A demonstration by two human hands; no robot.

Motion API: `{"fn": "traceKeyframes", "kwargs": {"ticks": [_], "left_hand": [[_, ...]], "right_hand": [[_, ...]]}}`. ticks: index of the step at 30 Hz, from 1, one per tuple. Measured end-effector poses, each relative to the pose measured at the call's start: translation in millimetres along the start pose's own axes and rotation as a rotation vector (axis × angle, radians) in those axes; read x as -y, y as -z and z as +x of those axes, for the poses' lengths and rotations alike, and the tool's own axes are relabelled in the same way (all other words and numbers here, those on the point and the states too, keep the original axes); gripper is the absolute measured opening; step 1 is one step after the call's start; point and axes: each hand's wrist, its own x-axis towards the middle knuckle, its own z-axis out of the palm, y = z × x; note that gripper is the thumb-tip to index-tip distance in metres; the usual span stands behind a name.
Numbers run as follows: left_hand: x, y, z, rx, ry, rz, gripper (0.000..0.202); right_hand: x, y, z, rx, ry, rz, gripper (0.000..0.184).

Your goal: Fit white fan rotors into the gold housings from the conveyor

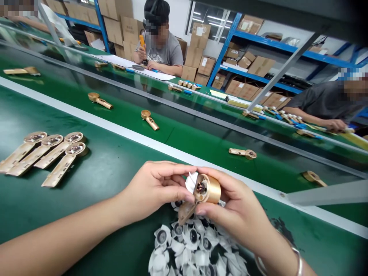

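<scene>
The gold-coloured, round-headed housing (213, 189) is gripped in the right hand (240, 205) above the green table (112, 163), near its far white edge (120, 131). The left hand (156, 184) pinches a white, curved-blade fan wheel (191, 182) at the housing's open head.

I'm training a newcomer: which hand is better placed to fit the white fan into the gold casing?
Probably the left hand: it holds the white fan beside the gold casing, at its open round end, while the right hand grips the casing.

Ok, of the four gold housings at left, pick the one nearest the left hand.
The frontmost gold housing; the other three lie behind it, farther from the left hand.
</scene>
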Motion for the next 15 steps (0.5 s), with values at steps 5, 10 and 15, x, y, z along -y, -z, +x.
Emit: {"fn": "traceKeyframes", "kwargs": {"ticks": [5, 10, 15], "left_hand": [[-0.3, -0.3, -0.6, -0.004, -0.054, 0.057, 0.041], [3.3, -0.5, -0.7, 0.016, -0.037, 0.008, 0.040], [3.7, 1.2, -1.5, 0.028, -0.091, 0.193, 0.041]], "right_hand": [[-0.9, -2.1, -3.4, 0.010, 0.005, -0.118, 0.057], [0.2, -0.6, -4.7, 0.014, 0.095, -0.264, 0.057], [-4.6, -1.4, -4.9, -0.009, 0.231, -0.499, 0.059]]}}
